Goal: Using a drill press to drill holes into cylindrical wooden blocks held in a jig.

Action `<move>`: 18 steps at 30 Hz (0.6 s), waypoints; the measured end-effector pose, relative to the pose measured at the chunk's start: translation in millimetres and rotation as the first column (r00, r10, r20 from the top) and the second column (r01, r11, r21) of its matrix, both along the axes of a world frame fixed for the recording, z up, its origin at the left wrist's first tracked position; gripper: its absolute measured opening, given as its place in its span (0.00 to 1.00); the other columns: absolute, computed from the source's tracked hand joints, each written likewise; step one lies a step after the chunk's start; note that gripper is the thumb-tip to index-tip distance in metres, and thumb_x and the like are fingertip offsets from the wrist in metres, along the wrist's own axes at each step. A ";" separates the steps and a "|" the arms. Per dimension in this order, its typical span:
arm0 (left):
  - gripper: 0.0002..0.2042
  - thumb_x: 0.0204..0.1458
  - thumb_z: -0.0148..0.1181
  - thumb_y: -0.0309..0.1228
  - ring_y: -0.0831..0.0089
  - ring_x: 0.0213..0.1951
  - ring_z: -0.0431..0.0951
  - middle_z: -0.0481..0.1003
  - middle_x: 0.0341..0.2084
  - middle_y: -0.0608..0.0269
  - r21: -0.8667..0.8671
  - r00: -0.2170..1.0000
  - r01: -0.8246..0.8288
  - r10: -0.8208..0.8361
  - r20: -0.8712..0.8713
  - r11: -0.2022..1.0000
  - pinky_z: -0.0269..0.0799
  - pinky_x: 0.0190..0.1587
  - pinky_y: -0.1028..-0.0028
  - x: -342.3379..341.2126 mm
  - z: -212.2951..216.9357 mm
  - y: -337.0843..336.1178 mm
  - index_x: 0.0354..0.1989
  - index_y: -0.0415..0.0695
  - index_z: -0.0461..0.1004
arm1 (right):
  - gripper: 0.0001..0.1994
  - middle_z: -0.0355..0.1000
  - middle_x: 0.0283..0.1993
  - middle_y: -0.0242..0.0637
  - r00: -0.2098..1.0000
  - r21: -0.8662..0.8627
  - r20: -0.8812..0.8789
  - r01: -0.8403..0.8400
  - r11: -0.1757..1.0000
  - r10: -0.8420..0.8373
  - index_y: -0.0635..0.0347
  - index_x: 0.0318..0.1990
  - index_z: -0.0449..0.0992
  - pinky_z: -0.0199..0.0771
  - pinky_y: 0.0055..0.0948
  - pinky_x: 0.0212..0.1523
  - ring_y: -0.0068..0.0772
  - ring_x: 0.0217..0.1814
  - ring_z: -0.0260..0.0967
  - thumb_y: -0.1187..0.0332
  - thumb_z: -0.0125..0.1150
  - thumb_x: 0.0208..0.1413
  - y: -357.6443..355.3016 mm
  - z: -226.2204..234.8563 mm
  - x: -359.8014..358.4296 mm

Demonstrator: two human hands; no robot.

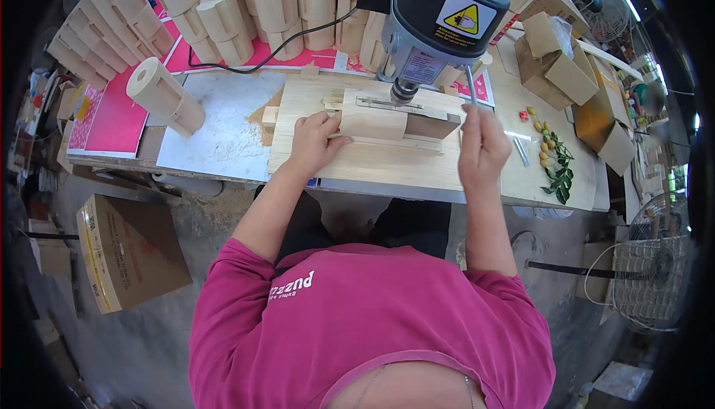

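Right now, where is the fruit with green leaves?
In the head view, the fruit lies on the table, right of the right hand, near cardboard boxes.

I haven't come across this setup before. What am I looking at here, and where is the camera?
There's no robot: a person works bare-handed. The one picture comes from a wide camera on that person's head, looking down, so straight edges bend. The right hand grips the lever of a drill press. The left hand touches a wood piece below the chuck. Elsewhere on the bench are wooden cylinders, fruit and leaves.
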State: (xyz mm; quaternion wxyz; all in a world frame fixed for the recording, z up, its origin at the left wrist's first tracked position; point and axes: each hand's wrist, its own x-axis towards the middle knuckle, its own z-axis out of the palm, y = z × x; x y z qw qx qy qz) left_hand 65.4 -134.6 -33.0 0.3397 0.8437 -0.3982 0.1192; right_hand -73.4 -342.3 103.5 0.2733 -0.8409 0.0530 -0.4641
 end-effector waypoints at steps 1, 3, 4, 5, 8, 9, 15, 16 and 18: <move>0.23 0.37 0.65 0.39 0.67 0.31 0.70 0.67 0.24 0.66 -0.001 1.000 -0.006 0.006 0.016 1.000 0.57 0.38 0.67 -0.1 -1.0 0.7 0.44 0.46 0.72 | 0.05 0.64 0.19 0.40 1.000 -0.025 0.018 -0.021 0.999 0.022 0.66 0.30 0.74 0.59 0.28 0.21 0.33 0.18 0.61 0.74 0.53 0.53 -1.1 -12.7 2.1; 0.19 0.38 0.65 0.39 0.67 0.31 0.69 0.67 0.24 0.66 -0.012 1.000 -0.009 0.009 0.011 1.000 0.58 0.38 0.67 -0.5 -1.3 -1.4 0.40 0.47 0.73 | 0.05 0.65 0.20 0.39 0.998 -0.048 0.039 -0.038 0.998 0.039 0.66 0.32 0.74 0.60 0.28 0.21 0.33 0.19 0.62 0.75 0.52 0.53 -3.2 -33.7 7.4; 0.16 0.38 0.64 0.39 0.66 0.30 0.69 0.67 0.23 0.66 -0.025 1.000 -0.012 0.012 0.001 1.000 0.58 0.39 0.67 -1.1 -0.8 -2.6 0.37 0.47 0.74 | 0.05 0.65 0.21 0.39 0.997 -0.055 0.061 -0.040 0.998 0.043 0.66 0.33 0.74 0.60 0.27 0.21 0.33 0.20 0.62 0.76 0.52 0.52 -5.2 -42.4 12.6; 0.16 0.38 0.64 0.39 0.66 0.30 0.69 0.67 0.23 0.66 -0.022 1.000 -0.008 0.008 0.004 1.000 0.58 0.39 0.67 -1.3 0.3 -3.5 0.37 0.47 0.74 | 0.05 0.65 0.21 0.39 0.996 -0.063 0.082 -0.041 0.997 0.046 0.66 0.33 0.74 0.60 0.27 0.21 0.33 0.20 0.62 0.76 0.52 0.52 -6.8 -46.0 16.1; 0.16 0.38 0.65 0.38 0.66 0.30 0.69 0.67 0.23 0.66 -0.006 1.000 -0.008 0.008 -0.015 1.000 0.58 0.39 0.67 -2.2 2.9 -1.7 0.37 0.48 0.74 | 0.04 0.65 0.23 0.39 0.993 -0.056 0.093 -0.073 0.996 0.078 0.66 0.33 0.74 0.60 0.27 0.21 0.33 0.21 0.61 0.77 0.53 0.51 -7.8 -47.6 18.0; 0.16 0.38 0.64 0.38 0.66 0.30 0.69 0.67 0.23 0.66 -0.008 1.000 -0.011 0.011 -0.024 1.000 0.58 0.38 0.67 -2.1 3.2 -2.0 0.37 0.48 0.74 | 0.04 0.65 0.23 0.39 0.993 -0.053 0.097 -0.069 0.996 0.074 0.66 0.33 0.74 0.60 0.27 0.21 0.33 0.21 0.61 0.77 0.53 0.51 -7.8 -46.2 17.0; 0.16 0.38 0.64 0.37 0.66 0.31 0.69 0.66 0.22 0.65 0.000 1.000 -0.019 0.019 -0.019 1.000 0.58 0.38 0.67 -3.6 5.8 -3.8 0.37 0.48 0.74 | 0.06 0.59 0.15 0.40 0.991 -0.154 0.133 0.012 0.988 0.008 0.63 0.23 0.69 0.59 0.30 0.19 0.37 0.16 0.60 0.73 0.57 0.49 -14.8 25.6 10.3; 0.16 0.38 0.65 0.37 0.66 0.31 0.69 0.66 0.21 0.65 -0.002 0.999 -0.016 0.016 -0.036 1.000 0.58 0.38 0.67 -4.4 7.8 -2.8 0.38 0.48 0.74 | 0.08 0.59 0.14 0.41 0.991 -0.111 0.135 0.042 0.993 -0.027 0.62 0.22 0.68 0.59 0.30 0.19 0.39 0.17 0.60 0.71 0.57 0.50 -14.2 49.3 18.1; 0.19 0.37 0.65 0.38 0.67 0.31 0.69 0.67 0.22 0.67 0.011 1.000 -0.007 0.008 -0.013 1.000 0.57 0.37 0.67 -3.4 5.1 1.2 0.40 0.48 0.74 | 0.10 0.62 0.15 0.43 0.985 -0.127 0.154 0.095 0.987 -0.075 0.61 0.24 0.69 0.61 0.32 0.19 0.44 0.19 0.63 0.66 0.55 0.52 -29.2 75.4 46.9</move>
